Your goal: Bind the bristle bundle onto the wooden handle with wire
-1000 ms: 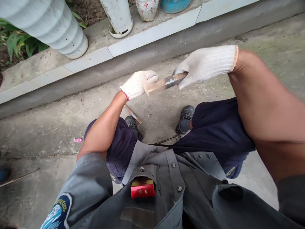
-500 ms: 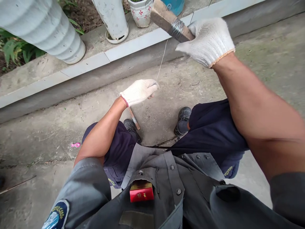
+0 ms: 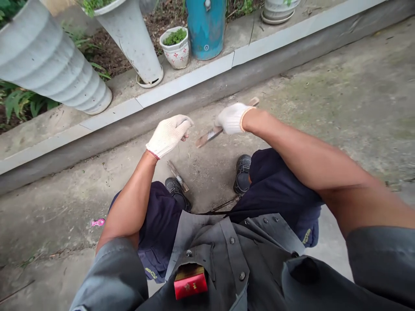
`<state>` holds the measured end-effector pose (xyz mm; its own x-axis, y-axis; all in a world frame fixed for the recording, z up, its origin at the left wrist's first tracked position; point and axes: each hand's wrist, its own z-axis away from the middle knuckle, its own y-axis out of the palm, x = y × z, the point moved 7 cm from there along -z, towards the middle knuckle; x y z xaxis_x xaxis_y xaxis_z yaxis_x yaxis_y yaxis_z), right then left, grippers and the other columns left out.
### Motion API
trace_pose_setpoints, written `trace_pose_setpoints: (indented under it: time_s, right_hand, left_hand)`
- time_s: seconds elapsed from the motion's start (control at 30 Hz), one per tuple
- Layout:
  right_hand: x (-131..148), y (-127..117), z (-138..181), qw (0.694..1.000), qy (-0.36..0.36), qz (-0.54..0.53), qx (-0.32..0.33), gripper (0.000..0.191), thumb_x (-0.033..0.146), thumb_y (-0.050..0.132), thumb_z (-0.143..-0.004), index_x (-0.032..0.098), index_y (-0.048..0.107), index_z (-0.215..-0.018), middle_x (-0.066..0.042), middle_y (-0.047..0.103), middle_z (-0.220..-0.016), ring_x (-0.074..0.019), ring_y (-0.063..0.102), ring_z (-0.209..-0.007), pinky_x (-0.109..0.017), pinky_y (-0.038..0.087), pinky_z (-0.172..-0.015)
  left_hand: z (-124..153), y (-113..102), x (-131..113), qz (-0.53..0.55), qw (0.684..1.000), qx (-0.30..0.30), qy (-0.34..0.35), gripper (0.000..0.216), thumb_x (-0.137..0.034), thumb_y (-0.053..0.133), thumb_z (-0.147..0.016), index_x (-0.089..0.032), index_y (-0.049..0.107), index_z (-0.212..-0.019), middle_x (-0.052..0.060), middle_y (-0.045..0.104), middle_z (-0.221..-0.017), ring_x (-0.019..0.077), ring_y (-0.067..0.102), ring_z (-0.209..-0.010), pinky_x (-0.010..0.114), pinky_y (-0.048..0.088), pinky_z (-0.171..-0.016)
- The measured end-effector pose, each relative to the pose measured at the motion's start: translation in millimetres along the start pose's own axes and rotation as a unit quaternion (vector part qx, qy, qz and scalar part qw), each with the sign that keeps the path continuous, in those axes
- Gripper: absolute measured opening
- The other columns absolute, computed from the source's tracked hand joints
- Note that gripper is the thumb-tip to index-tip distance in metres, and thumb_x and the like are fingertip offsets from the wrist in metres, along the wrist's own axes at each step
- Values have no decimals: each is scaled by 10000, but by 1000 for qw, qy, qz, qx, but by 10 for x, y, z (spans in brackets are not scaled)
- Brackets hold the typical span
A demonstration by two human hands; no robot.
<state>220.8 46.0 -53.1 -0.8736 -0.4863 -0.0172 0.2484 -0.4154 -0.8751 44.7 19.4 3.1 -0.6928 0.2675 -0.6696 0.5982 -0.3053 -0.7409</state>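
My right hand (image 3: 231, 119), in a white knit glove, is closed around a wooden stick (image 3: 204, 139). Silvery wire (image 3: 211, 134) is wound about the stick, which slants with both ends showing past the glove. To its left, my gloved left hand (image 3: 171, 133) has its fingers pinched together on a thin wire; the strand between the hands is too fine to follow now. A second wooden stick (image 3: 177, 176), also wrapped with wire, lies below my left hand beside my left shoe (image 3: 175, 188).
A low tiled ledge (image 3: 188, 86) runs across ahead. On it stand a ribbed white planter (image 3: 61, 65), a tall white planter (image 3: 132, 43), a small flowered pot (image 3: 177, 54) and a blue container (image 3: 206, 32). A pink object (image 3: 98, 222) lies on the concrete at left.
My right hand has come down and inward with the wire-wound stick, from above the ledge to beside my left hand. My left hand has shifted slightly left. The view has tilted up.
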Motion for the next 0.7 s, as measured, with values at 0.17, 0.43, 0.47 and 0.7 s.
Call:
trace_pose_setpoints:
  time_s: [0.17,0.43,0.47,0.7]
  right_hand:
    - [410,77,259,977,-178,-86,74,195,342,723,-778,179,737,-885,-21,685,-768,-154,565,-724,-291,361,-687]
    - [201,-559,469,969,-129,-163,-134,337,484,642,-839,183,710,-975,-3,658,-769,-137,531,-696,-276,323,-636]
    - [109,-609,437,970,-85,-162,-161,354,497,629,-846,191,716,-1001,-19,670,-791,-158,557,-721,-284,336,-644]
    - [-335,-546,122,962,108,-111,-226,314,278,588,-857,165,739,-1108,-164,741,-1005,-289,667,-939,-352,428,-762]
  left_hand:
    - [-67,-39,177,19,999,-23,-22,274,-305,455,-948,-171,689,-992,27,710,-752,116,645,-623,219,510,-648]
    - [-93,296,303,-20,993,96,-61,261,-356,468,-937,-199,676,-957,25,707,-745,149,630,-617,266,493,-609]
    - [-77,340,277,-28,992,110,-58,265,-373,476,-937,-200,677,-923,18,696,-712,150,623,-595,269,489,-602]
    - [20,572,36,-9,981,192,-6,295,-405,428,-969,-213,646,-922,-4,713,-767,136,670,-651,237,512,-642]
